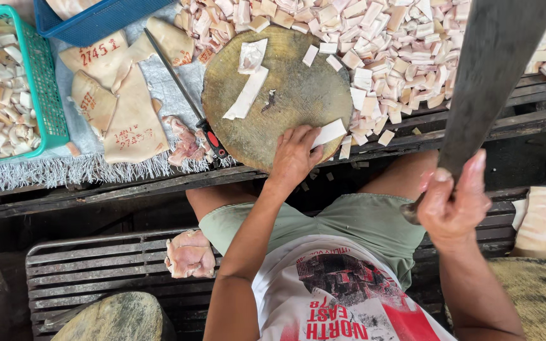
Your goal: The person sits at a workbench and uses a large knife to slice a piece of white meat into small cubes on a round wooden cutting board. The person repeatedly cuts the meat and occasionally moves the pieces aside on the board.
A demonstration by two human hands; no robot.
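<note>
A round wooden chopping block (285,95) sits on a slatted wooden bench. My left hand (293,155) rests on its near edge, fingers holding a pale strip of pork fat (328,133). Two more white strips, one long (246,95) and one short (251,55), lie on the block's far left part. My right hand (453,205) grips the handle of a big dark cleaver (491,69), raised close to the camera and to the right of the block.
A heap of cut fat cubes (387,44) spreads beyond and right of the block. Large stamped skin slabs (131,110) lie left on a grey cloth, beside a sharpening steel (181,91). A green basket (39,95) of pieces stands far left. A meat lump (189,254) lies on a lower rack.
</note>
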